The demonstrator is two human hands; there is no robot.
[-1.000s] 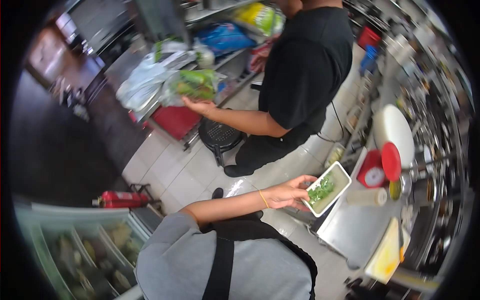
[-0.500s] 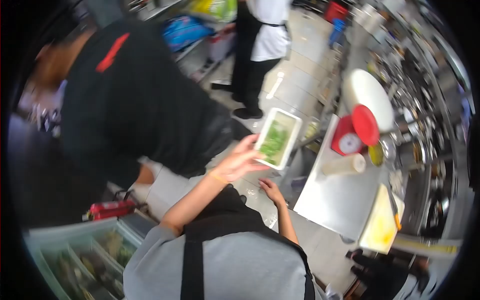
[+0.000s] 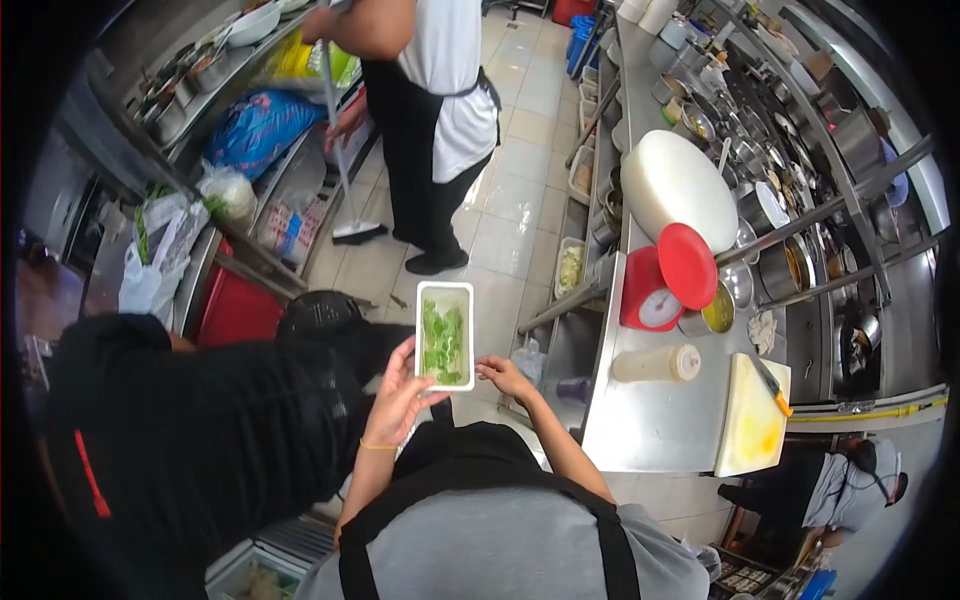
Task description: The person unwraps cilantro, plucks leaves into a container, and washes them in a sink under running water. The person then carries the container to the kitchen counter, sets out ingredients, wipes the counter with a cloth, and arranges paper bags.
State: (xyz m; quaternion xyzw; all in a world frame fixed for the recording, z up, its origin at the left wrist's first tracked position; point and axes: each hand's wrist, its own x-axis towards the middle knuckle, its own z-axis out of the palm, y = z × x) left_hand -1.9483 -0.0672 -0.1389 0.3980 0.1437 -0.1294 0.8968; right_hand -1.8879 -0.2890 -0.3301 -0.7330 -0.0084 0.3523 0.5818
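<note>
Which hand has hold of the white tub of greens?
The left hand, wearing the yellow wristband: its thumb lies over the near-left corner of the tub. The right hand shows no grip, fingertips by the right edge.

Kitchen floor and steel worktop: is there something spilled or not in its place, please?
A small green scrap lies loose on the pale tiled floor, where food bits do not belong. On the steel worktop, the white cutting board has a yellow stain, possibly food residue.

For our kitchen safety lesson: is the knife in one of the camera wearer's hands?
No, the knife lies on the board.
</note>
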